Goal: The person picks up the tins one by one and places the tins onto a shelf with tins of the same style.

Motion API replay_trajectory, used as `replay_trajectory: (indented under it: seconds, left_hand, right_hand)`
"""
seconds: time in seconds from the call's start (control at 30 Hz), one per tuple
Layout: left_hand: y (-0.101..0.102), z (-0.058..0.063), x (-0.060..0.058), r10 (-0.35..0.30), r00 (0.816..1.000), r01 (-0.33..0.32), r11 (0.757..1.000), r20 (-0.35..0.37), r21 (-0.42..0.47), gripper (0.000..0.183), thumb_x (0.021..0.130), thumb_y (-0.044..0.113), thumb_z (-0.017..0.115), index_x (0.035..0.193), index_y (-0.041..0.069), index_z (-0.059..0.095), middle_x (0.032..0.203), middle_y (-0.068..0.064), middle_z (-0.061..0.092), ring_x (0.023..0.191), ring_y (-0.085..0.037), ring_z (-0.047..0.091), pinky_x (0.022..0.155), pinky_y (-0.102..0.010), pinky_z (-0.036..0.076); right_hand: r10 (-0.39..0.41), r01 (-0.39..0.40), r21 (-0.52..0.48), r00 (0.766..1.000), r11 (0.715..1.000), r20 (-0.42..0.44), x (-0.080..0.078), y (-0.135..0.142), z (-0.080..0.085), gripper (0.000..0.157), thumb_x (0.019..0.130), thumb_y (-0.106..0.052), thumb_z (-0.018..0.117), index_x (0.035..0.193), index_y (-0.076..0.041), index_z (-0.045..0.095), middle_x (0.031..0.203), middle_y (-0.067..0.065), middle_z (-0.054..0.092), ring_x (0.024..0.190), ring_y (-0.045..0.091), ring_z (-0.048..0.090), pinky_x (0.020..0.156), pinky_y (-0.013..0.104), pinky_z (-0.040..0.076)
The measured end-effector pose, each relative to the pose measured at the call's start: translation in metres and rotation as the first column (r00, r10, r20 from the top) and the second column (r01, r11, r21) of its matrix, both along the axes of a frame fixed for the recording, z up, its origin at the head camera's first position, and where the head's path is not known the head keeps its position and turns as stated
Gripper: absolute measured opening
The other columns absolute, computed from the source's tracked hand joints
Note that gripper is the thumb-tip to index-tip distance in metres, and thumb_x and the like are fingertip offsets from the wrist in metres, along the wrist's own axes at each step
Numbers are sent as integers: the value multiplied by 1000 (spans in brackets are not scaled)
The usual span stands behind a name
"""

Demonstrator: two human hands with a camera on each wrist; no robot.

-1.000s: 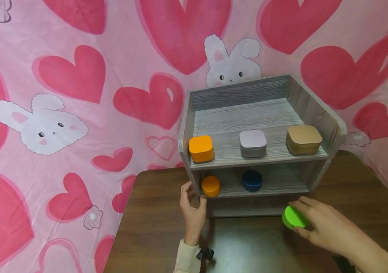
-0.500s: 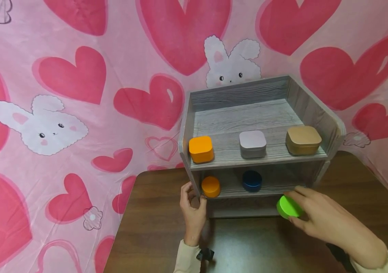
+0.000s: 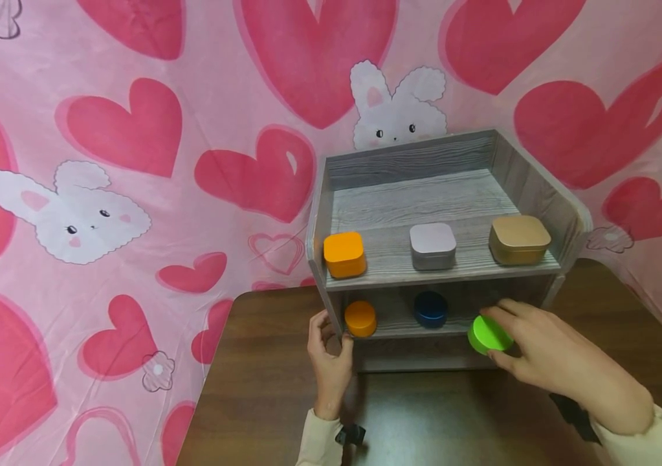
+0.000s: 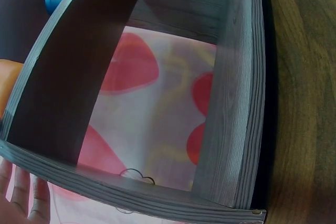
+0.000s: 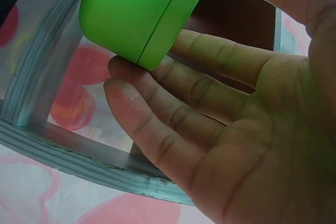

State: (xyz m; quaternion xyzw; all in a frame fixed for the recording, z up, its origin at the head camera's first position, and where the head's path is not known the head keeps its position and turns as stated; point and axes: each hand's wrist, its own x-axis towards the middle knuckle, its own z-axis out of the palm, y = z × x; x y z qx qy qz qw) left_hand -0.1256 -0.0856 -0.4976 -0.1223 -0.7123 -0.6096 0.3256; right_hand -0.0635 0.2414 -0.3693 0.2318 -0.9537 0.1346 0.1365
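My right hand (image 3: 546,346) pinches a round green tin (image 3: 490,334) between thumb and fingers, at the front of the lower shelf's right side. In the right wrist view the green tin (image 5: 139,17) is tilted, with its lid seam showing. My left hand (image 3: 331,369) holds the lower left side panel of a grey wood-grain two-tier shelf (image 3: 412,200), thumb at the front edge. Some left fingers (image 4: 21,195) show outside that panel in the left wrist view. On the lower tier stand a round orange tin (image 3: 360,318) and a round dark blue tin (image 3: 430,309).
The upper tier carries a square orange tin (image 3: 345,255), a square silver tin (image 3: 432,246) and a square gold tin (image 3: 519,240) along its front edge. The shelf stands on a brown wooden table (image 3: 266,362), before a pink cloth (image 3: 202,58) with hearts and rabbits.
My right hand has lifted the green tin up and slightly left, from in front of the shelf's base to the lower tier's front edge. The left hand has stayed in place.
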Motion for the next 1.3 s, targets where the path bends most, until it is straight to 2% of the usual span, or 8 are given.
replay_trajectory:
  seconds: [0.2,0.53,0.87,1.1,1.3]
  left_hand:
    - [-1,-2,0,8,1000,-8,1000,-7,-7,58,81,-17,64,132,10,61,121,-10,65,107,-16,64,90,-25,55]
    - [-1,-1,0,8,1000,-8,1000,22,-5,57,81,-15,64,132,12,62,123,-8,66,109,-16,64,91,-26,55]
    - [-1,-2,-1,10,1000,-10,1000,26,1,58,80,-15,64,131,11,62,122,-8,65,109,-16,64,91,-25,55]
    - [-1,-2,-1,14,1000,-14,1000,12,-6,59,80,-16,64,132,12,63,122,-10,66,108,-18,64,90,-26,55]
    - [0,0,-1,14,1000,-14,1000,17,-4,58,80,-15,65,131,11,63,121,-10,66,107,-22,65,91,-26,55]
  right_hand:
    - [-22,22,7,1000,1000,9,-8,0,5,58,68,-24,94,117,-3,72,100,4,69,79,11,57,65,33,51]
    - [-35,34,16,999,999,41,-22,-3,10,55,70,-22,91,117,-1,72,92,2,66,77,14,55,64,36,47]
    - [-47,46,12,995,999,93,-33,-3,14,47,74,-19,87,114,-2,72,74,-6,55,66,11,45,58,30,39]
    - [-64,63,10,991,998,115,-36,-6,15,44,76,-18,86,114,-2,71,71,-5,52,63,12,44,55,31,36]
    - [-74,72,15,989,997,130,-38,-7,15,35,77,-15,83,107,-5,69,69,-4,47,61,13,42,53,31,34]
